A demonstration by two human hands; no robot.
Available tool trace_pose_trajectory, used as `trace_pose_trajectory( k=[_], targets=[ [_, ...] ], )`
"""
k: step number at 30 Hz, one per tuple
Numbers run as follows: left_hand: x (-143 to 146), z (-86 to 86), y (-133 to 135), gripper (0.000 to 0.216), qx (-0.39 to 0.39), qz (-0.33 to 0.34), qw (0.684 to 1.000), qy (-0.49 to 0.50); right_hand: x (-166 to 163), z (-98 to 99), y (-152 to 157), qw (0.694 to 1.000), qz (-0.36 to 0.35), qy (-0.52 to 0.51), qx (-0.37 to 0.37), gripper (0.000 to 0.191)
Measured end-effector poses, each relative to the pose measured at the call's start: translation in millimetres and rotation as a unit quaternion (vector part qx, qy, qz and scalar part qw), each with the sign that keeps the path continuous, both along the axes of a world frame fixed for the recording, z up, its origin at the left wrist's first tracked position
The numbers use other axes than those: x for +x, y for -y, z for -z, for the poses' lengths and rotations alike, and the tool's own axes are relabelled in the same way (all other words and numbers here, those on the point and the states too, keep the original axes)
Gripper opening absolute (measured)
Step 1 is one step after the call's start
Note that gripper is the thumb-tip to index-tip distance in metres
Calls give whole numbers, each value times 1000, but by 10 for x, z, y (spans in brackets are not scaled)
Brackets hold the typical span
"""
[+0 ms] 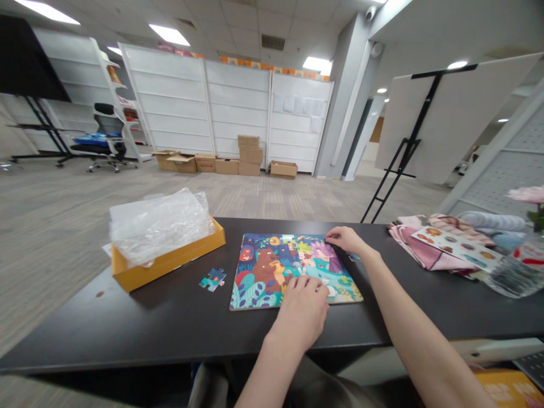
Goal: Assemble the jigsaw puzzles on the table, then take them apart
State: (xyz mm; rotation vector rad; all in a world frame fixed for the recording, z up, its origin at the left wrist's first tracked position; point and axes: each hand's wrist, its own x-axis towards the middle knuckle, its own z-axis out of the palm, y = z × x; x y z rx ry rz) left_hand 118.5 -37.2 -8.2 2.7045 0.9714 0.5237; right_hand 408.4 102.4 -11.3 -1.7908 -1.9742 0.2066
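A colourful jigsaw puzzle (266,272) with a bear and other animals lies on the dark table, most of its picture joined up. My left hand (306,303) rests palm down on its lower right part, the fingers lying loosely over the picture with nothing in them. At the puzzle's far right corner, my right hand (347,239) has thumb and fingers pinched on a puzzle piece, mostly hidden by the fingertips. A loose puzzle piece (353,257) lies by the right wrist, partly covered. Left of the puzzle are more loose pieces (213,279), close together.
On the left stands a yellow box tray (178,265) heaped with clear plastic wrapping (164,224). Folded cloths (419,249), a sheet with round pictures (457,247) and a clear vase (516,275) are on the right. Cardboard boxes (250,156) line the far shelves.
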Motion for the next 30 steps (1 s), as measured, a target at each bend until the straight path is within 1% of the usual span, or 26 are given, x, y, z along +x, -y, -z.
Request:
trace_pose_trajectory(
  k=[2,5,7,9,11,13,16,19,21,24,26,28,30],
  targets=[
    [3,-5,-16,16,-2,1,1000,-5,89,-80,120,1000,24,5,14,23],
    [-2,-12,-36,17,-3,7,1000,-7,351,-237,406,997,73,19,22,32],
    [-12,-23,-40,18,-5,11,1000,-5,551,-314,642,995,97,33,-9,28],
    [-22,-40,-36,19,-11,15,1000,-3,708,-336,873,992,105,45,-58,23],
    [-31,-59,-27,21,-19,19,1000,-5,796,-305,1058,988,102,51,-101,24],
    [-39,-71,-14,22,-19,18,1000,-5,827,-245,1176,985,100,57,-127,30],
    [-53,-64,2,23,-6,12,1000,-3,830,-172,1231,983,104,64,-140,37],
    [-75,-44,3,24,-2,16,1000,-7,832,-168,1212,982,102,67,-146,39],
    [-89,-39,-3,24,-5,20,1000,-9,832,-207,1203,982,98,68,-149,39],
    [-103,-42,-12,23,-10,18,1000,-15,788,-326,1211,984,85,64,-146,33],
    [-106,-41,-17,21,-11,16,1000,-18,702,-434,1204,989,59,30,-130,32],
    [-106,-35,-23,21,-12,17,1000,-18,554,-545,1153,994,25,-38,-97,36],
    [-103,-26,-32,21,-13,21,1000,-12,345,-634,1041,991,-7,-117,-59,40]
  ],
)
